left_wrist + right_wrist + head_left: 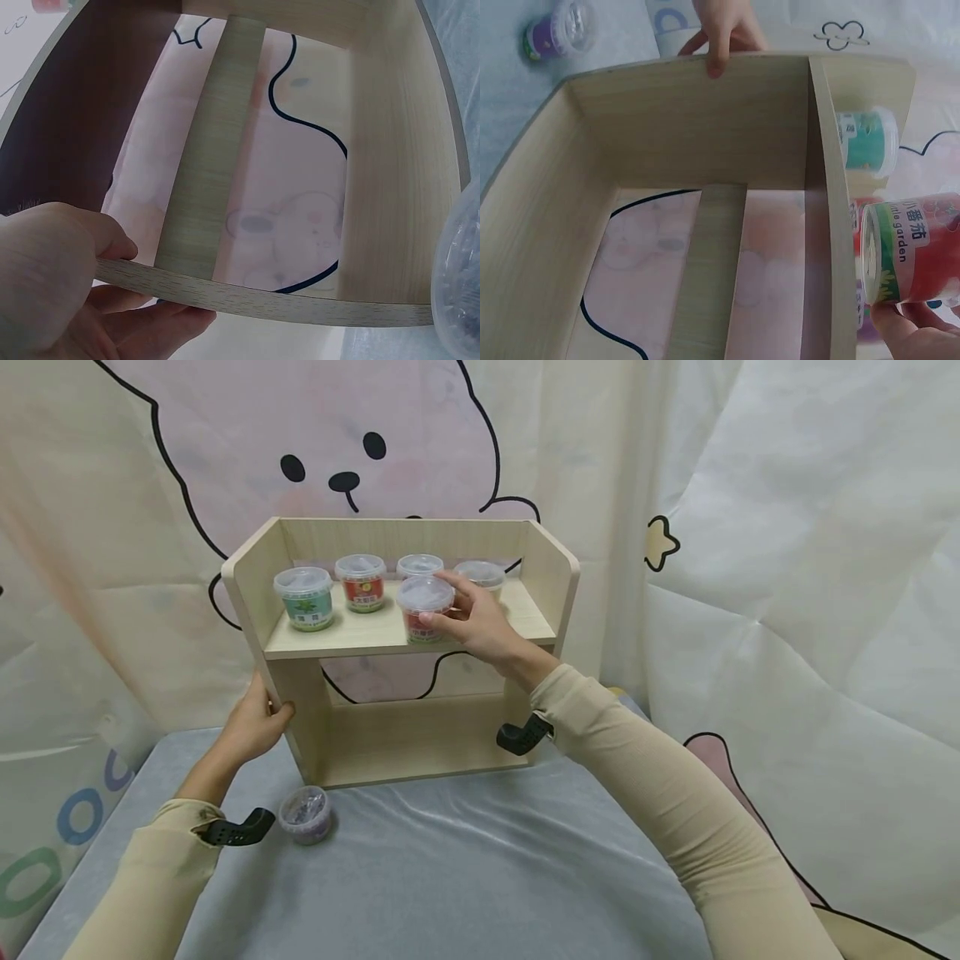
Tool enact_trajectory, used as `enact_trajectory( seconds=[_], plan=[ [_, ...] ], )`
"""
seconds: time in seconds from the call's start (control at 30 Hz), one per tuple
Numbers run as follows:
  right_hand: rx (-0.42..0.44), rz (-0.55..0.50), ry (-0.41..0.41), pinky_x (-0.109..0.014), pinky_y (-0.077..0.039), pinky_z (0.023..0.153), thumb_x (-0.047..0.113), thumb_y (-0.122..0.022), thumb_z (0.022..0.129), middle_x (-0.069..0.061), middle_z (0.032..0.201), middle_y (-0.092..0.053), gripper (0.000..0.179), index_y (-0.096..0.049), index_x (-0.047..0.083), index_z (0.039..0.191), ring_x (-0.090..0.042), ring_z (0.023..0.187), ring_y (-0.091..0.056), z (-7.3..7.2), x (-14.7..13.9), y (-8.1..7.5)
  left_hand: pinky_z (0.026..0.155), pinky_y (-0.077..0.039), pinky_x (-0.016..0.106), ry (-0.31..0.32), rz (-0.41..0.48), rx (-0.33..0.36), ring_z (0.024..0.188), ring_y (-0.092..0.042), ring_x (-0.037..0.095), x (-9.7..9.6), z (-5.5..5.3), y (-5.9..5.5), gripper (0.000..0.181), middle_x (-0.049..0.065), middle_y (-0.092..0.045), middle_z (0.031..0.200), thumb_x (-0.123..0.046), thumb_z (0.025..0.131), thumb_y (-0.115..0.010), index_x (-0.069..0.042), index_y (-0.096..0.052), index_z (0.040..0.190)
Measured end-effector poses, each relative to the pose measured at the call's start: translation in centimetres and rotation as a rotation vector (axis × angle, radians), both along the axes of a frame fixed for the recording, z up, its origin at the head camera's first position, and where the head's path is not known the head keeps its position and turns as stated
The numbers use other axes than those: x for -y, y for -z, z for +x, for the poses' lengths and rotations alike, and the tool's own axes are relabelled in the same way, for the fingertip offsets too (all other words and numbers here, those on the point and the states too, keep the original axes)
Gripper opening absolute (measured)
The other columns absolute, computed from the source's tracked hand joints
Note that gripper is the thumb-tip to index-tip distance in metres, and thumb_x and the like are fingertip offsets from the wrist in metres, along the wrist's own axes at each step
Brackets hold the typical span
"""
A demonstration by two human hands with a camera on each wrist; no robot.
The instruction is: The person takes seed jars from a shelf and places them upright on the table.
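My right hand [487,627] pinches a red lidded plastic cup [425,602] between thumb and fingers at the front of the upper board of a pale wooden shelf [420,714]. "Little garden" is printed on this cup's label in the right wrist view. My left hand [257,718] grips the shelf's left side panel, thumb on the inner face and fingers outside. Behind the held cup, on the same board, stand a green cup [306,602], another red cup [363,585], a partly covered cup [420,565] and a cup [483,575] half hidden by my right hand.
A purple cup [306,815] with a clear lid sits on the grey cloth [465,860], just in front of the shelf's left foot. The shelf's lower board [420,739] lies close above the cloth. Cartoon-printed curtains [787,568] hang behind and to the sides.
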State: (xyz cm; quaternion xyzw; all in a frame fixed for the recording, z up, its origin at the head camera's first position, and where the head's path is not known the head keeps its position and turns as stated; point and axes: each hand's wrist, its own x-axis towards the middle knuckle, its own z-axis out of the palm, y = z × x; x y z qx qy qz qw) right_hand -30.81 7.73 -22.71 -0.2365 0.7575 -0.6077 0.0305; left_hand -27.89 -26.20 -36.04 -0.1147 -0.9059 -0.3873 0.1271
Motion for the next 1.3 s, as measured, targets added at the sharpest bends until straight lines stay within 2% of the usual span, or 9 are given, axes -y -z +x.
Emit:
enact_trajectory(
  seconds=[0.17,0.4,0.67,0.83,1.03,1.3],
  plan=[
    [0.017,-0.013,-0.037,-0.043,-0.045,0.113,0.008,-0.066,0.097,-0.016,0.15,-0.051,0.07,-0.032,0.015,0.158,-0.025,0.135,-0.054,0.9,0.4,0.2,0.096,-0.044,0.074,-0.006,0.001,-0.003,0.128,-0.046,0.064,0.1,0.1,0.1,0.072,0.042,-0.039,0.145,-0.001,0.095,-0.048,-0.001,-0.011,0.157],
    [-0.008,0.013,-0.087,-0.046,-0.047,0.111,0.007,-0.066,0.096,-0.015,0.148,-0.052,0.069,-0.033,0.013,0.157,-0.028,0.132,-0.056,2.3,0.3,0.5,0.097,-0.045,0.072,-0.015,-0.002,0.017,0.128,-0.047,0.062,0.0,0.1,0.3,0.067,0.043,-0.041,0.143,-0.004,0.097,-0.048,0.001,-0.014,0.155],
    [-0.038,0.019,-0.137,-0.046,-0.048,0.111,0.002,-0.066,0.095,-0.021,0.144,-0.055,0.071,-0.031,0.006,0.157,-0.033,0.13,-0.059,3.2,0.4,1.3,0.096,-0.044,0.074,-0.003,0.006,0.002,0.129,-0.045,0.063,0.1,0.1,0.3,0.074,0.043,-0.038,0.146,-0.001,0.095,-0.048,-0.002,-0.008,0.158],
    [-0.044,0.027,-0.157,-0.04,-0.05,0.108,0.0,-0.066,0.094,-0.024,0.141,-0.057,0.071,-0.031,0.003,0.155,-0.033,0.128,-0.06,3.5,0.8,2.0,0.097,-0.042,0.076,0.014,0.016,0.002,0.13,-0.043,0.064,0.1,0.0,0.1,0.076,0.042,-0.036,0.148,0.001,0.095,-0.048,-0.003,-0.006,0.159],
    [-0.064,0.033,-0.166,-0.027,-0.054,0.094,-0.003,-0.068,0.091,-0.028,0.136,-0.06,0.069,-0.035,0.001,0.151,-0.029,0.117,-0.065,4.0,1.2,3.1,0.097,-0.042,0.076,0.029,0.026,-0.022,0.13,-0.043,0.064,0.2,-0.3,0.1,0.075,0.043,-0.036,0.147,0.003,0.094,-0.048,0.0,-0.008,0.158],
    [-0.083,0.034,-0.178,-0.027,-0.053,0.095,-0.007,-0.071,0.087,-0.029,0.133,-0.06,0.066,-0.038,-0.004,0.145,-0.025,0.115,-0.063,4.1,2.0,5.3,0.098,-0.042,0.075,0.016,0.015,-0.008,0.13,-0.044,0.063,0.2,-0.2,0.1,0.072,0.043,-0.037,0.145,0.001,0.095,-0.048,0.002,-0.009,0.156]
  ],
)
